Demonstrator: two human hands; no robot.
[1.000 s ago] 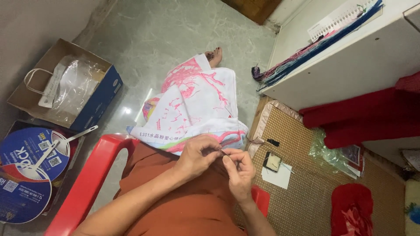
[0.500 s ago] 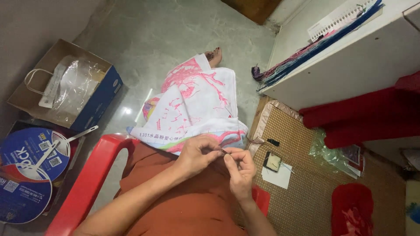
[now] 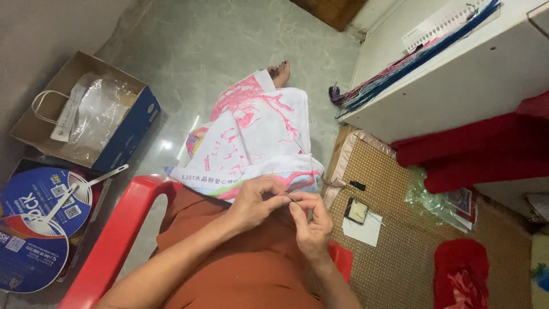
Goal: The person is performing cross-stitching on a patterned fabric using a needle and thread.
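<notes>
Thin needle (image 3: 290, 199) pinched between left hand (image 3: 257, 201) and right hand (image 3: 311, 224) fingertips, both closed on it, over lap at 6 o'clock, pink-white embroidery cloth (image 3: 251, 140) just at 12, red chair (image 3: 114, 234) at 9, round fans (image 3: 40, 229) far 9.

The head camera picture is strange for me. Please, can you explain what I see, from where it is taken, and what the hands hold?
The camera sits on a person's head and looks down at their lap; no machine is there. The left hand and right hand meet, fingers pinching something thin, perhaps a needle; too small to tell. A white and pink printed cloth lies over the knees. The person sits in a red plastic chair. On the floor left are a blue cardboard box and round blue fans; right, a woven mat.
</notes>
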